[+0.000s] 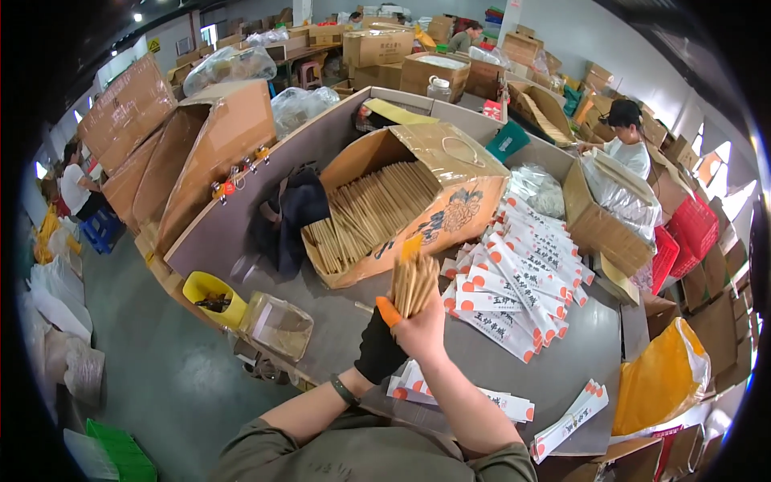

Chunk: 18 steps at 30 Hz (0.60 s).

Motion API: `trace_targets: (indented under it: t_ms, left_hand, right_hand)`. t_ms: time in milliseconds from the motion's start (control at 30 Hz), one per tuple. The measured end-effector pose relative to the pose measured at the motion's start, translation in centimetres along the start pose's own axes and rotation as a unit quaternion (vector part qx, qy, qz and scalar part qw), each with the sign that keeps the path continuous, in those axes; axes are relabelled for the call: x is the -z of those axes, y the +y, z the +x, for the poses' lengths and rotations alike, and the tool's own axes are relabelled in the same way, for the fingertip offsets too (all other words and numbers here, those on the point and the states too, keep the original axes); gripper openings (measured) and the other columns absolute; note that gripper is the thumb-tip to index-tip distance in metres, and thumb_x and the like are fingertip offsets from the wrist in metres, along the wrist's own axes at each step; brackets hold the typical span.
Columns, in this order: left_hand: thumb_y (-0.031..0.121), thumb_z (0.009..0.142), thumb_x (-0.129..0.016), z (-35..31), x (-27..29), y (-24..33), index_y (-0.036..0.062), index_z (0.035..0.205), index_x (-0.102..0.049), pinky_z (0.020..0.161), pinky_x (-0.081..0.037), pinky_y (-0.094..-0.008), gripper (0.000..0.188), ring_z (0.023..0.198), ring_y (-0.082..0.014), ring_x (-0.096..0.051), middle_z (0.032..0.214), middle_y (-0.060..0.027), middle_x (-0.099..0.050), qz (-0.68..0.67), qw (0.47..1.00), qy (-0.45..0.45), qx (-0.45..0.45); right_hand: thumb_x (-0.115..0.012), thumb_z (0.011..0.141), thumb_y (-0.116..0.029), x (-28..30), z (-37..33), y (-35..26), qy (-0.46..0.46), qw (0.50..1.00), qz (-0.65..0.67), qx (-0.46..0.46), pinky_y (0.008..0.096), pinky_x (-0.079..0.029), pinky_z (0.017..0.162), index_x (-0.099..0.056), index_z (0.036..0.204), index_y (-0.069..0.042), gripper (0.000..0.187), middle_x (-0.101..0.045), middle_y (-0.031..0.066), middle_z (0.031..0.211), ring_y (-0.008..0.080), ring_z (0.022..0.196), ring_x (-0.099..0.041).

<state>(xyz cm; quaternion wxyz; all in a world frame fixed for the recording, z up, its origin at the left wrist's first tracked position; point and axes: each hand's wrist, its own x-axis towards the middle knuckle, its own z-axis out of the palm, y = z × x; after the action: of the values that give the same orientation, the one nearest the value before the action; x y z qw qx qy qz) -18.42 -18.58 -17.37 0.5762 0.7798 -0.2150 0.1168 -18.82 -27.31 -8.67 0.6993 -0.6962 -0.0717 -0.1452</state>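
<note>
A bundle of thin wooden chopsticks (415, 283) stands nearly upright between my two hands, above the table's front part. My left hand (379, 347), in a black glove with an orange covering on the thumb, is closed around its lower left side. My bare right hand (422, 331) wraps the bundle from the right; some fingers are hidden. An orange patch shows at the bundle's top. Just beyond lies an open cardboard box (470, 210) on its side, filled with more chopsticks (385, 197). Right of my hands spreads a pile of white printed paper sleeves (514, 281) with orange dots.
More sleeves lie under my right forearm, and a small stack (572, 422) sits at the right front. A yellow container (213, 301) and a clear plastic box (277, 325) stand at the left edge. Dark cloth (293, 217) hangs beside the box. Co-workers are farther off.
</note>
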Motion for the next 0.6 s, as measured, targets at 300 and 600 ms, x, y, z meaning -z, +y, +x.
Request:
trace_targets:
  t_ms: [300, 600]
  left_hand:
    - [0.026, 0.088, -0.063, -3.7, 2.3, -6.0, 0.0085, 0.123, -0.057, 0.088, -0.049, -0.0367, 0.039, 0.107, -0.0256, -0.061, 0.119, -0.0109, -0.062, -0.144, 0.971, -0.156, 0.112]
    - [0.023, 0.081, -0.072, -2.8, 3.2, -3.7, 0.0061, 0.128, -0.050, 0.088, -0.049, -0.0376, 0.054, 0.107, -0.0289, -0.061, 0.116, -0.0118, -0.062, -0.120, 0.960, -0.233, 0.095]
  right_hand:
    - [-0.077, 0.074, 0.002, -1.4, -4.9, 2.5, -0.042, 0.981, 0.185, -0.044, 0.0248, -0.046, 0.089, -0.038, 0.140, 0.000, 0.076, -0.055, 0.0009, 0.108, 0.0094, 0.094, -0.055]
    - [-0.079, 0.076, -0.008, -1.2, -3.4, 1.1, 0.015, 0.993, 0.050, -0.102, 0.0284, -0.047, 0.086, -0.038, 0.140, -0.001, 0.076, -0.058, 0.0052, 0.109, 0.0146, 0.096, -0.058]
